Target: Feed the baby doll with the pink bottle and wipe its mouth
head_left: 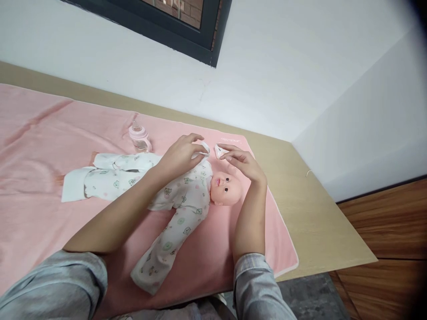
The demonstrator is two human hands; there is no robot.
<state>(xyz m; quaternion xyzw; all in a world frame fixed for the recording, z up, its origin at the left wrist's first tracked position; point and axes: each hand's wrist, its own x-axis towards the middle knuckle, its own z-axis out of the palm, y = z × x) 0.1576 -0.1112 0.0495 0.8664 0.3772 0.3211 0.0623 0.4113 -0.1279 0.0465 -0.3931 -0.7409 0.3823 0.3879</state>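
A baby doll (226, 189) lies on its back, head to the right, in a white printed top (190, 191) and matching trousers (110, 182). My left hand (183, 155) is closed on white cloth at the doll's far shoulder, which looks like the far sleeve (205, 153) bunched up. To its right, past a small gap, my right hand (245, 163) pinches a small white printed piece of cloth (219, 151); its kind is unclear. The near sleeve (167, 249) stretches out toward me. Whether the doll's far hand is inside the bunched cloth is hidden.
A pink-capped baby bottle (138, 137) stands beyond the doll's legs. Under everything spreads a pink blanket (267, 231) on a wooden tabletop (310, 222). Behind rise a white wall (260, 75) and a dark window frame (187, 35); wooden panelling (393, 222) is at right.
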